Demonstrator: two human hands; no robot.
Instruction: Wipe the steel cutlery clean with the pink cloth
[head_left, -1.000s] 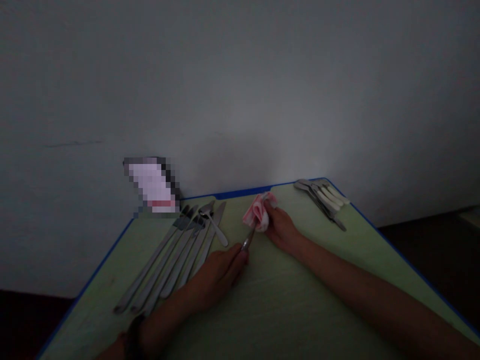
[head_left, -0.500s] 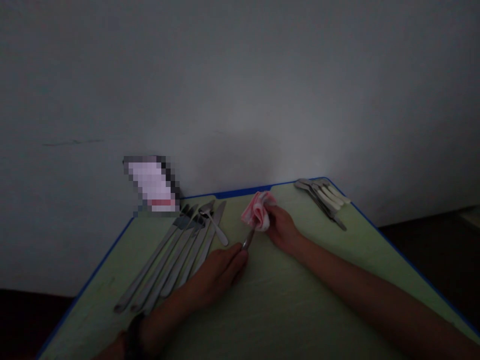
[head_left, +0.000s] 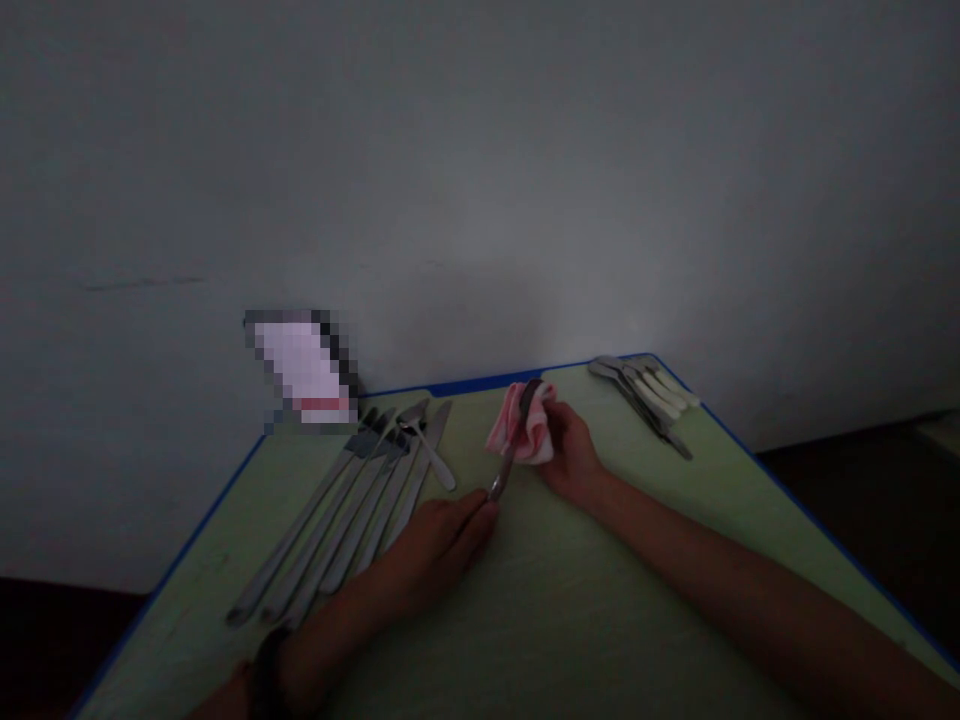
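Note:
My left hand (head_left: 439, 545) pinches the handle end of a metal utensil (head_left: 504, 470) that slants up toward the far side of the green table (head_left: 570, 620). My right hand (head_left: 574, 455) is closed on a crumpled pink and white cloth (head_left: 521, 432) wrapped around the utensil's upper part. The utensil's dark tip (head_left: 531, 392) pokes out above the cloth. Which kind of utensil it is I cannot make out in the dim light.
A row of several long knives and forks (head_left: 352, 505) lies left of my left hand, with a spoon (head_left: 427, 445) across them. A small pile of cutlery (head_left: 649, 395) sits at the far right corner. A blurred white object (head_left: 304, 370) stands at the table's far left edge against the wall.
My right hand has drawn the cloth slightly down the utensil, so its dark tip now shows above the cloth. My left hand has stayed in place on the handle.

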